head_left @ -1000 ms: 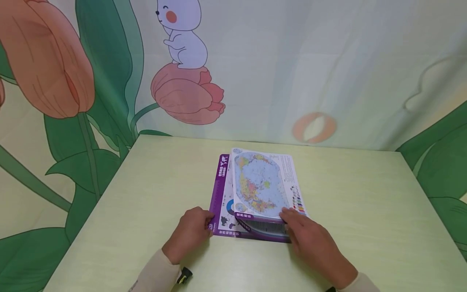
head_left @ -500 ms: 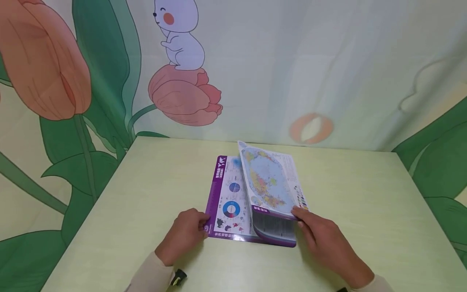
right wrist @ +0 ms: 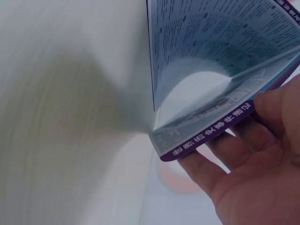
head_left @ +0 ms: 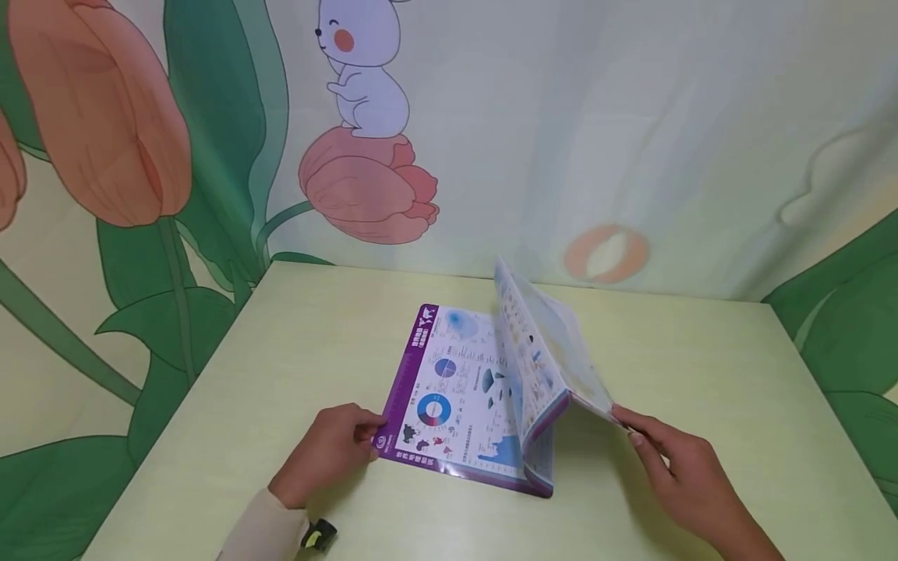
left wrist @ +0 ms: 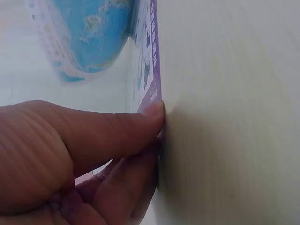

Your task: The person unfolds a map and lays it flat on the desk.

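A folded map sheet (head_left: pixel 435 389) with purple borders, charts and printed text lies partly unfolded on the table. Its left panel is flat, while the right panels rise in a tent-like fold. My left hand (head_left: pixel 330 448) pinches the near left corner between thumb and fingers; the left wrist view shows the thumb (left wrist: pixel 117 133) on that purple edge. On the other side my right hand (head_left: pixel 691 467) holds the near right edge of the raised panel, thumb against fingers. In the right wrist view the map's panels (right wrist: pixel 211 112) spread apart, with dense text inside.
The pale yellow-green table (head_left: pixel 302 335) extends around the map on all sides. Behind it hangs a curtain (head_left: pixel 491 156) printed with tulips, leaves and a white animal. A black strap piece (head_left: pixel 319 535) shows at the left wrist.
My right hand has moved right, lifting and drawing the upper panels away from the left one, so more of the charts shows. The left hand has shifted slightly left, still at the corner.
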The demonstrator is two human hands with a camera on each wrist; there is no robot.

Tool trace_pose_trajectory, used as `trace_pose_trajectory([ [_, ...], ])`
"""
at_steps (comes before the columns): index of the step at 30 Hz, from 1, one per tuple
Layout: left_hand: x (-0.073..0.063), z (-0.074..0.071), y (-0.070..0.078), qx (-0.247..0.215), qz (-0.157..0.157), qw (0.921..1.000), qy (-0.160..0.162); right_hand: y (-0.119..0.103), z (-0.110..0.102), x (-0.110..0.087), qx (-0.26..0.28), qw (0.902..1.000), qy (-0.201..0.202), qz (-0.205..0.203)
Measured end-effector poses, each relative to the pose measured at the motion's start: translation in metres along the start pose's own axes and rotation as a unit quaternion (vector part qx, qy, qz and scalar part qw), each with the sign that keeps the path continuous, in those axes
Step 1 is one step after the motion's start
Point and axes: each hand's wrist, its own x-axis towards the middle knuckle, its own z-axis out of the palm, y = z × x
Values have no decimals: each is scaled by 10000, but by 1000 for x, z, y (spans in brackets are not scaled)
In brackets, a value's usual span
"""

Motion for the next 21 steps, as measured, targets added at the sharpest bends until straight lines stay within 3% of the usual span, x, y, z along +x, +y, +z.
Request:
trace_pose_trajectory([
  [7, 1, 2, 8, -14, -170, 9998, -30, 6, -8, -12, 358, 9991, -68, 236],
  [14, 0, 6, 19, 171, 143, 9996, 191, 7, -10, -14, 304, 9989, -150, 337],
  [21, -1, 1, 17, 250, -112, 9996, 46, 16, -20, -20, 261, 9978, -60, 598],
])
